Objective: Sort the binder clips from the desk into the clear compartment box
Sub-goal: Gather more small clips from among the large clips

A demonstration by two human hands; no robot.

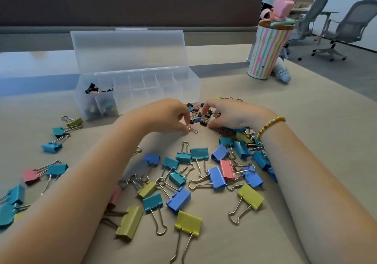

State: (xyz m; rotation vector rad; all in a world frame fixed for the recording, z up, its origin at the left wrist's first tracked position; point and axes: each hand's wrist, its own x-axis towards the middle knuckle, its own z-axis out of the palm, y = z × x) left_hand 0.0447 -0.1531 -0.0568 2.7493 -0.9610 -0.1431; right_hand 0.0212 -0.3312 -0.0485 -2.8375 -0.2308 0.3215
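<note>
Many binder clips lie scattered over the desk [306, 121]: large blue, teal, yellow and pink ones near me, and a heap of small clips [199, 113] between my hands. My left hand [163, 115] pinches a tiny pink clip [192, 129] against the desk. My right hand [228, 113] pinches a small black clip [204, 118] in the heap with its forefinger and thumb. The clear compartment box [191, 84] stands open behind my hands, its lid upright. Its left compartments hold small dark clips [92, 89].
A striped cup [265, 53] with a pink topper stands at the back right, a small white bottle [282, 73] lying beside it. Office chairs [346, 27] and a person stand beyond the desk. More clips [59, 133] lie far left.
</note>
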